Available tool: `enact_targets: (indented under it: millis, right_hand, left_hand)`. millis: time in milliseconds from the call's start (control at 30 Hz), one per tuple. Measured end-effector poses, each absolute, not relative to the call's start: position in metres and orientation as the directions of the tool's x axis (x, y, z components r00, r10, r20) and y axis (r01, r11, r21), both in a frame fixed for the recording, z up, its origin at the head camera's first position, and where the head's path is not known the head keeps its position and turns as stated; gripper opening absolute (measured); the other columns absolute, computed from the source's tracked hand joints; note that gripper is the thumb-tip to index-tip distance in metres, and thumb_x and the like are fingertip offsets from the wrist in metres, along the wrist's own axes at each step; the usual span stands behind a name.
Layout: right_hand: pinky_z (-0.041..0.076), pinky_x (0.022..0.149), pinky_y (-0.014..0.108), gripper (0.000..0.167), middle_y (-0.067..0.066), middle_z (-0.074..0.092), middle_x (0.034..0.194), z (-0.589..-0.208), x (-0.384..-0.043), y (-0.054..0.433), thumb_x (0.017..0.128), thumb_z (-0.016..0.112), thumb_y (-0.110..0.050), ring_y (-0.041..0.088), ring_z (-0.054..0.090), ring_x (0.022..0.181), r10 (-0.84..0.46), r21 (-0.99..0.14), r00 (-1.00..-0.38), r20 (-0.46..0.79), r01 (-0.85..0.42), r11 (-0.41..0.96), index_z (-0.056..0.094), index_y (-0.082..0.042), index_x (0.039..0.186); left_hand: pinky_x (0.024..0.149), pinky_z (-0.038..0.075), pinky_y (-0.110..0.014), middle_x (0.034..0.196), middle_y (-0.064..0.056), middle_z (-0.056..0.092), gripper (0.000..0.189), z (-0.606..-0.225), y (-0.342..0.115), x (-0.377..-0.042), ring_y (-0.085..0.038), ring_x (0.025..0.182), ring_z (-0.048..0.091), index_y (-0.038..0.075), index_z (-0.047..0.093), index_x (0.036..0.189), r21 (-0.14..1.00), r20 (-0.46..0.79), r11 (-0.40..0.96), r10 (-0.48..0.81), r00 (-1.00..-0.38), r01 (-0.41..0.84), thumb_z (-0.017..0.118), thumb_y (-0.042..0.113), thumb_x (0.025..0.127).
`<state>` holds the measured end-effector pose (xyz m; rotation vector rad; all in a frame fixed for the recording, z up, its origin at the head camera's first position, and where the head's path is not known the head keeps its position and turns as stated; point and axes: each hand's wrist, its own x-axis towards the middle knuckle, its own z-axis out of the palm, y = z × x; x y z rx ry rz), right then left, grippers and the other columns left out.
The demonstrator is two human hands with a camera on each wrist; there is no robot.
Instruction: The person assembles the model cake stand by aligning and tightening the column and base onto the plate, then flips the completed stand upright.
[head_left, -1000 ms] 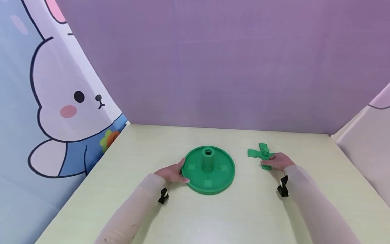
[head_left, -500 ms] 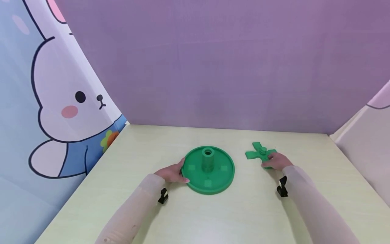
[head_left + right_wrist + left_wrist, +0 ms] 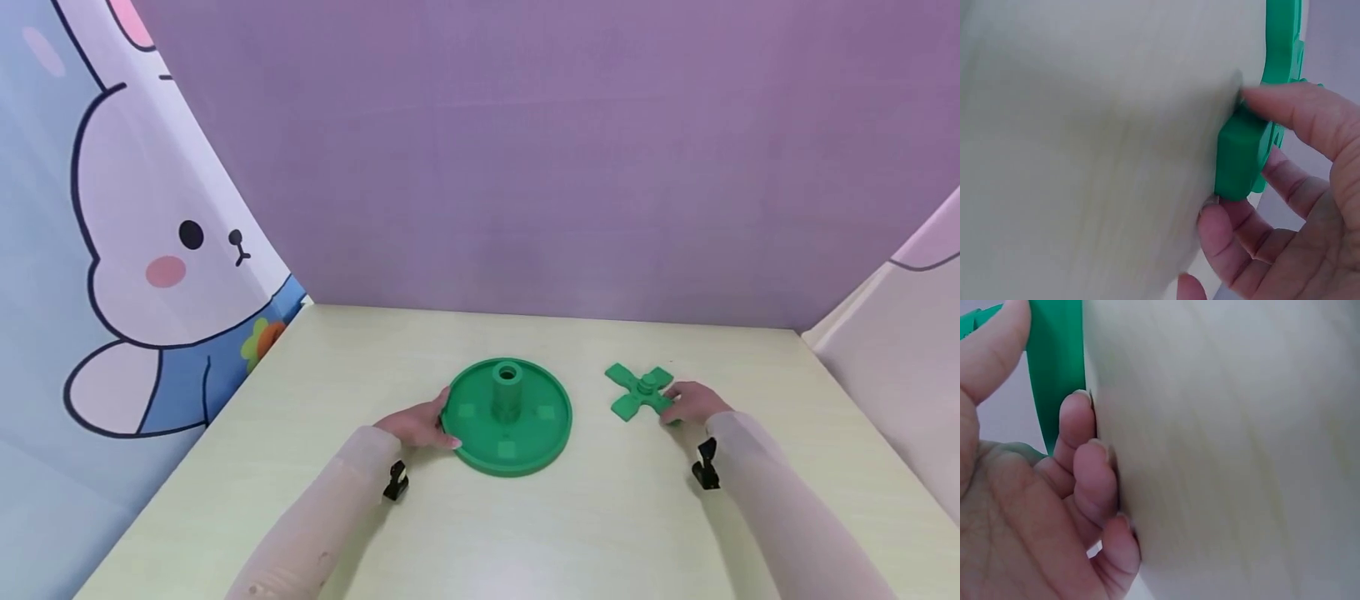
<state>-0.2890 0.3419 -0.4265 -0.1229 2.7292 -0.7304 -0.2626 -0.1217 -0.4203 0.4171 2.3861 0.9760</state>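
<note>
In the head view, a green round tray-like disc (image 3: 480,450) with a hollow upright post (image 3: 507,390) at its centre lies on the table. My left hand (image 3: 416,423) grips its left rim. In the left wrist view, the thumb is over the rim and the curled fingers (image 3: 1094,478) are low against the tabletop. To the right, a green four-armed cross piece (image 3: 647,385) with a round hub lies flat. My right hand (image 3: 696,403) holds its near-right arm, whose end (image 3: 1241,153) sits between thumb and fingers in the right wrist view.
The pale wooden table (image 3: 487,533) ends at a purple backdrop (image 3: 480,167) behind. A rabbit-print cloth (image 3: 165,217) hangs at the left, and a light cloth (image 3: 907,358) borders the right side. Each wrist wears a black camera mount (image 3: 706,465).
The cross piece has turned counterclockwise on the table, its right-hand arm now between my right thumb and fingers. The disc and my left hand keep their place; the head view shifts slightly.
</note>
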Motion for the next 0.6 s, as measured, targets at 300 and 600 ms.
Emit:
enact_targets:
  millis: [300, 600]
  right_hand:
    - [0.050, 0.063, 0.039, 0.055, 0.019, 0.061, 0.092, -0.424, -0.284, 0.340, 0.079, 0.070, -0.022, 0.023, 0.055, 0.071, -0.127, -0.565, -0.954, -0.271, 0.051, 0.824, 0.053, 0.009, 0.120]
    - [0.054, 0.062, 0.027, 0.064, 0.005, 0.059, 0.084, -0.411, -0.270, 0.327, 0.086, 0.061, -0.001, 0.012, 0.061, 0.065, -0.086, -0.870, -0.934, -0.347, 0.287, 0.402, 0.029, 0.016, 0.138]
  left_hand:
    - [0.113, 0.018, -0.049, 0.156, -0.023, 0.013, 0.103, -0.421, -0.124, -0.263, -0.037, 0.142, 0.015, 0.001, -0.006, 0.152, 0.723, -0.347, 0.685, 0.474, -0.809, 0.091, 0.072, 0.022, 0.087]
    - [0.113, 0.018, -0.050, 0.156, -0.024, 0.013, 0.104, -0.419, -0.123, -0.262, -0.037, 0.142, 0.015, 0.001, -0.006, 0.152, 0.731, -0.346, 0.677, 0.482, -0.805, 0.090, 0.072, 0.021, 0.087]
